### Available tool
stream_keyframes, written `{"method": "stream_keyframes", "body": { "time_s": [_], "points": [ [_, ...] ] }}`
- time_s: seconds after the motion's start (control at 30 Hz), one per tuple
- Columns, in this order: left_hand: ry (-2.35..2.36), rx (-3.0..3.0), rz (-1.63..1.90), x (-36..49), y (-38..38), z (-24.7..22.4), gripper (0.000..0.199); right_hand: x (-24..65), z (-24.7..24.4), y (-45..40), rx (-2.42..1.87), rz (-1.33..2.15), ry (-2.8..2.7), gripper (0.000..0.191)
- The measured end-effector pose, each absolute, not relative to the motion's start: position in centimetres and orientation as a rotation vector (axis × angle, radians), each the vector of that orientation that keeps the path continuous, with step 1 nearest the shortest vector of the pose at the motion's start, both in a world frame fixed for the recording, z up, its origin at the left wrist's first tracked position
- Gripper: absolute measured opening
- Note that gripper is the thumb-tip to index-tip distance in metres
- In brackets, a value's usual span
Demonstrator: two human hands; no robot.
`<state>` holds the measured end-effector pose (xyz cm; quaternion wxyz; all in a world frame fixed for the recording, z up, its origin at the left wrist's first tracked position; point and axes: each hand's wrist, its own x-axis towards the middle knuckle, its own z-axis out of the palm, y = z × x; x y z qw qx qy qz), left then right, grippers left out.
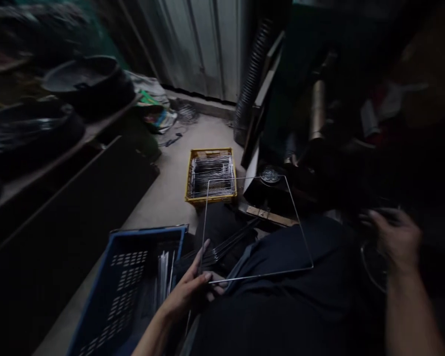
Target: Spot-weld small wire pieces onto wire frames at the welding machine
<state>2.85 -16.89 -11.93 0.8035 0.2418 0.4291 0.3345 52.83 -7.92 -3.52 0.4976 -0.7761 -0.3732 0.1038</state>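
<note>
My left hand [198,279] grips a thin rectangular wire frame [261,274] by its lower left corner, holding it tilted above my lap. The frame's far side reaches toward a small dish of tiny metal pieces [270,174]. On my lap beneath the frame lie several more bent wires [230,242]. Out to the right, my right hand [398,235] has its fingers curled beside dark equipment; what they hold or touch is lost in shadow. Just below that hand shows the rim of a round container [371,272].
A yellow crate [211,199] full of wire frames stands on the floor ahead. At my left is a blue crate [113,277] with metal strips inside. Black basins [91,79] line a shelf on the left. A ribbed hose [254,79] runs down beside a board.
</note>
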Motion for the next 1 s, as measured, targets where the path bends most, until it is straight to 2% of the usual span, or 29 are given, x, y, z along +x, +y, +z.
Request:
{"method": "stream_keyframes", "body": {
  "time_s": [0.1,0.2,0.43,0.63,0.73,0.83,1.0],
  "points": [
    [0.898,0.545,0.702,4.3,-16.1,-12.2,0.1,48.6,-4.7,-5.7,-1.663,0.711,-0.928,0.035],
    [0.881,0.57,0.678,5.6,-15.3,-12.0,0.098,44.7,-5.7,-3.8,-1.552,0.927,-0.989,0.038],
    [0.845,0.584,0.61,7.5,-13.7,-12.0,0.096,42.3,-7.4,-3.2,-1.493,1.102,-0.966,0.044],
    [0.838,0.568,0.572,7.9,-13.6,-12.0,0.103,42.6,-9.0,-4.3,-1.447,1.182,-0.843,0.047],
    [0.89,0.555,0.547,8.2,-13.5,-11.7,0.102,43.9,-9.2,-5.2,-1.456,1.139,-0.826,0.046],
    [1.038,0.606,0.499,8.7,-13.4,-11.5,0.098,48.5,-9.7,-6.9,-1.552,0.935,-0.859,0.043],
    [1.092,0.677,0.393,9.9,-12.7,-10.4,0.106,61.3,-13.5,-13.2,-2.16,0.36,-0.684,0.027]
  ]
}}
